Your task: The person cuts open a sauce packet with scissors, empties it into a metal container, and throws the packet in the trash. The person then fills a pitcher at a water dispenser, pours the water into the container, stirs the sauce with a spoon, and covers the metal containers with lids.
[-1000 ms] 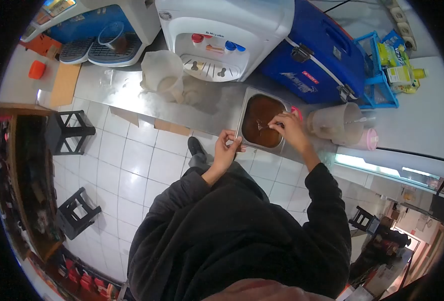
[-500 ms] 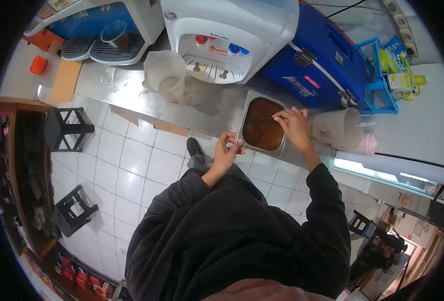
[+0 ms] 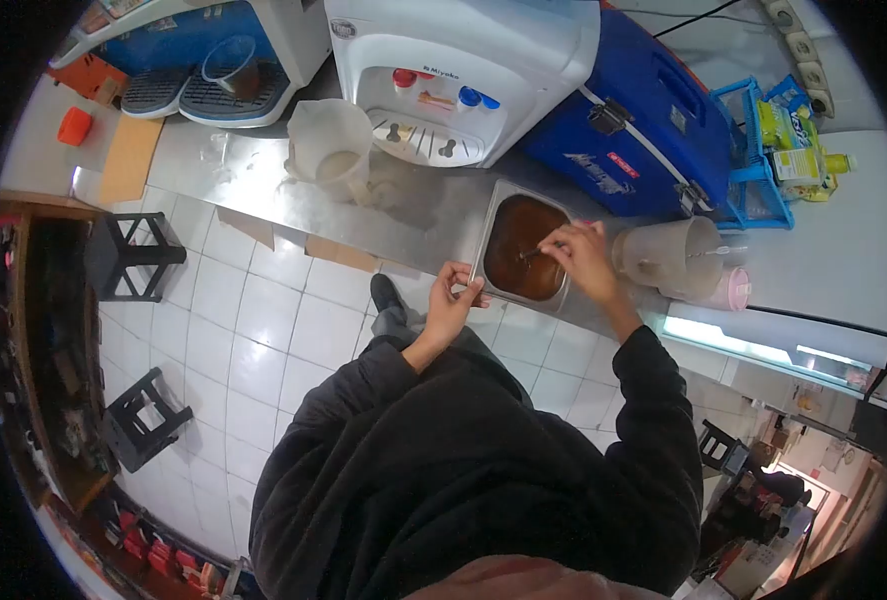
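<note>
A rectangular steel pan (image 3: 481, 252) holding brown liquid (image 3: 513, 225) sits at the front of the metal counter. My left hand (image 3: 455, 297) grips the pan's near left corner, thumb and fingers closed on its rim. Over the pan's right side, my right hand (image 3: 585, 258) pinches a thin spoon (image 3: 530, 254). Its lower end dips into the liquid and is hidden there. Just right of that hand stands a cloudy plastic pitcher (image 3: 653, 255), with a pink-lidded container (image 3: 736, 289) beside it.
Behind the pan are a white water dispenser (image 3: 463, 60) and a blue cooler box (image 3: 623, 130). Another cloudy pitcher (image 3: 328, 140) stands to the left on the counter (image 3: 253, 185). Black stools (image 3: 148, 420) are on the tiled floor. A blue basket (image 3: 763, 205) is at the right.
My right hand has shifted slightly down with the spoon, whose visible part has moved lower and toward the near side of the pan. My left hand stays on the rim.
</note>
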A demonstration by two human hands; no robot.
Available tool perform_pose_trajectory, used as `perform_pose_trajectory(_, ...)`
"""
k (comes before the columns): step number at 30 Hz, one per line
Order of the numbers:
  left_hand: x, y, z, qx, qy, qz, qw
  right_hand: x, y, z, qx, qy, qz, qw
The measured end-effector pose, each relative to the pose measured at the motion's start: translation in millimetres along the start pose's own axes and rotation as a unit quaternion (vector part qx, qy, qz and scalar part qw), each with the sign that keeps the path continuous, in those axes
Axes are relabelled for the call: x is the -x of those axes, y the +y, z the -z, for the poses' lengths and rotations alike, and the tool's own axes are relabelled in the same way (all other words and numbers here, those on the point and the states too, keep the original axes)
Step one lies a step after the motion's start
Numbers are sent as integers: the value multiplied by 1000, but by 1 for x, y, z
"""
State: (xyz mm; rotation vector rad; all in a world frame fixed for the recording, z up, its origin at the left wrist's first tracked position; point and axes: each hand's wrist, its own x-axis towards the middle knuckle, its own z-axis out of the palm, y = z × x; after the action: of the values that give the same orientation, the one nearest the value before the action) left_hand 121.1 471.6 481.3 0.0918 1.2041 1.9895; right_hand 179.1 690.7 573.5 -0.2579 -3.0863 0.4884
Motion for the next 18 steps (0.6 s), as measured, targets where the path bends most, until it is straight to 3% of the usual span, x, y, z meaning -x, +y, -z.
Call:
perform_pose_trajectory(2, 0, 0, -1, 6, 6, -8, 1000, -4, -1, 6, 10, 45, -36, 998)
perform_pose_trajectory(5, 2, 1, 0, 2, 7, -5, 1000, -2, -2, 6, -15, -67, -38, 997)
perform_pose_trajectory(8, 1, 3, -4, 1, 9, -6, 1000, 0, 0, 2, -16, -19, -41, 999)
perform_pose_trajectory(11, 0, 2, -1, -10, 0, -7, 1000, 1, 2, 10, 14, -35, 24, 999)
perform_pose_trajectory(13, 0, 0, 0, -10, 1, -10, 1000, -6, -3, 19, 96, 26, 81, 992)
perform_pose_trajectory(18, 2, 1, -1, 5, 10, 0, 1000, -28, -3, 36, 307, 68, 212, 925)
